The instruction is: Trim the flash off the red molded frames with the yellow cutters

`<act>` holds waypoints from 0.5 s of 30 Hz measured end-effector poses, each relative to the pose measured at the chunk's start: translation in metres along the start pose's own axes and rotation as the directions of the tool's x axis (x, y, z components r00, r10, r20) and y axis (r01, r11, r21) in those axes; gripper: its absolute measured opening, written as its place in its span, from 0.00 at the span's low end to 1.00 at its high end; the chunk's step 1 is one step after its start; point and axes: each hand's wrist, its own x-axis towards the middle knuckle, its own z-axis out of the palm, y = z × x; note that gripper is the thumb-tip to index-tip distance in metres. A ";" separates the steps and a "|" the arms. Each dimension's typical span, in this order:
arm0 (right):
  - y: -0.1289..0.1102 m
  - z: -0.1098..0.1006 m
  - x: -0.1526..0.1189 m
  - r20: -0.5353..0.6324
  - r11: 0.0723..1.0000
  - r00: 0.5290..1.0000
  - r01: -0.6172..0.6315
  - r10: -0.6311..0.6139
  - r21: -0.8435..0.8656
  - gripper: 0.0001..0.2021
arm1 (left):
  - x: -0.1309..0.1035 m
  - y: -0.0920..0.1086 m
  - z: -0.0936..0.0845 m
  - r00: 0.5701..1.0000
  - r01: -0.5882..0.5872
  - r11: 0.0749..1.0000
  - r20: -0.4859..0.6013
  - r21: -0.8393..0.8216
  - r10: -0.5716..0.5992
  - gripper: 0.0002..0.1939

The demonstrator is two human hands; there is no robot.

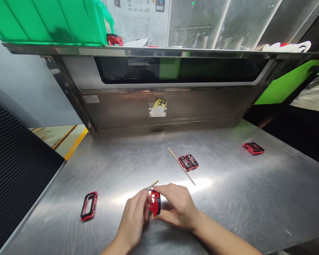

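My left hand (pixel 134 217) and my right hand (pixel 178 207) meet near the front middle of the metal table. Between them is a small red and black plastic part (pixel 155 203), stood on edge. The right thumb and fingers pinch it from the right, and the left fingertips close on its left side. A thin tool (pixel 152 185) with a metallic shaft and yellowish tip juts out just beyond the left fingertips; whether that hand grips it I cannot tell. Farther off, a wooden stick (pixel 172 153) lies beside two red and black frames (pixel 189 162).
On the steel table (pixel 117 152), another red and black frame (pixel 89 206) lies at left and one more (pixel 253 148) at far right. An overhead shelf (pixel 154 52) carries a green bin (pixel 48 24). A small bag (pixel 157 108) hangs on the back panel.
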 end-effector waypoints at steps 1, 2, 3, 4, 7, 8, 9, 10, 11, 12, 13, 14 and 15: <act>-0.001 -0.001 0.000 -0.004 1.000 1.000 -0.031 0.031 0.004 0.24 | 0.000 0.001 0.000 0.999 -0.043 0.998 0.012 0.039 0.043 0.19; -0.002 -0.001 0.000 -0.002 0.998 0.998 -0.058 0.058 0.010 0.26 | -0.001 0.001 -0.001 0.997 -0.081 0.994 0.024 0.073 0.079 0.19; -0.003 -0.001 0.000 0.007 0.997 0.997 -0.078 0.078 0.016 0.27 | -0.002 0.001 0.000 0.994 -0.112 0.989 0.025 0.097 0.110 0.18; -0.003 -0.001 0.000 0.024 0.995 0.995 -0.096 0.095 0.023 0.28 | -0.003 0.001 0.000 0.991 -0.135 0.985 0.006 0.110 0.135 0.17; -0.004 -0.001 0.000 0.093 0.989 0.986 -0.140 0.136 0.043 0.31 | -0.007 0.000 0.002 0.977 -0.205 0.967 -0.023 0.153 0.211 0.16; -0.004 -0.001 0.000 0.108 0.985 0.982 -0.159 0.152 0.065 0.31 | -0.008 -0.001 0.002 0.973 -0.225 0.960 -0.018 0.168 0.231 0.15; -0.005 0.000 0.000 0.120 0.978 0.978 -0.183 0.171 0.097 0.31 | -0.009 -0.002 0.002 0.969 -0.242 0.954 -0.005 0.180 0.247 0.15; -0.005 0.000 0.000 0.129 0.968 0.973 -0.211 0.194 0.136 0.31 | -0.008 -0.003 0.001 0.966 -0.258 0.948 0.023 0.188 0.258 0.15; -0.006 0.001 0.000 0.135 0.955 0.967 -0.238 0.216 0.176 0.31 | -0.007 -0.004 0.000 0.962 -0.274 0.942 0.059 0.193 0.267 0.16; -0.007 0.002 0.000 0.140 0.941 0.961 -0.263 0.237 0.214 0.31 | -0.006 -0.005 -0.001 0.956 -0.291 0.936 0.099 0.197 0.276 0.17; -0.007 0.003 -0.001 0.141 0.927 0.957 -0.282 0.254 0.248 0.31 | -0.005 -0.005 -0.002 0.949 -0.308 0.930 0.138 0.201 0.285 0.18; -0.008 0.004 -0.001 0.139 0.914 0.954 -0.296 0.267 0.279 0.32 | -0.003 -0.005 -0.003 0.941 -0.324 0.924 0.170 0.206 0.292 0.18; -0.008 0.005 -0.001 0.136 0.900 0.951 -0.307 0.277 0.310 0.32 | -0.002 -0.004 -0.003 0.935 -0.337 0.918 0.191 0.210 0.299 0.18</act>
